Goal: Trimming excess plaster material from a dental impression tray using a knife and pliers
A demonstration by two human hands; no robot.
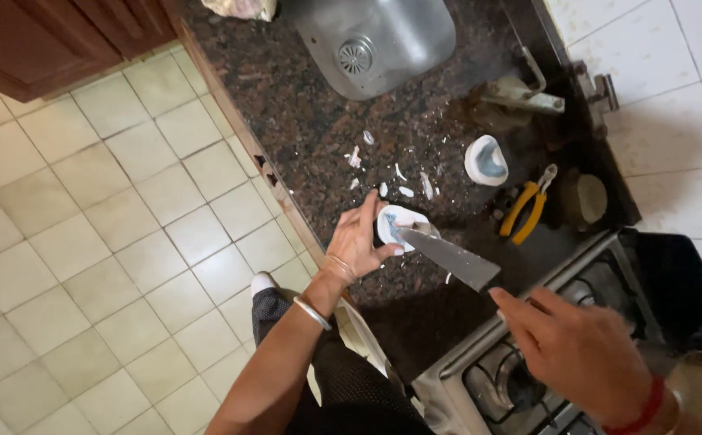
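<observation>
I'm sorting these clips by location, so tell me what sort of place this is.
Most likely a home kitchen. A steel sink is set into a dark granite counter, and a gas stove stands at its end. The left hand steadies a white mould while the right hand holds a knife.

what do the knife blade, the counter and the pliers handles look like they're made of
Knife blade: likely steel, a dull grey sheen. Counter: looks like polished granite, dark with brown speckles. Pliers: handles look like yellow-orange plastic or rubber sleeves, smooth; jaws pale metal.

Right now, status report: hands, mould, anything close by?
Left hand grips white mould. Right hand holds knife, tip at mould. Chips, pliers nearby.
</observation>
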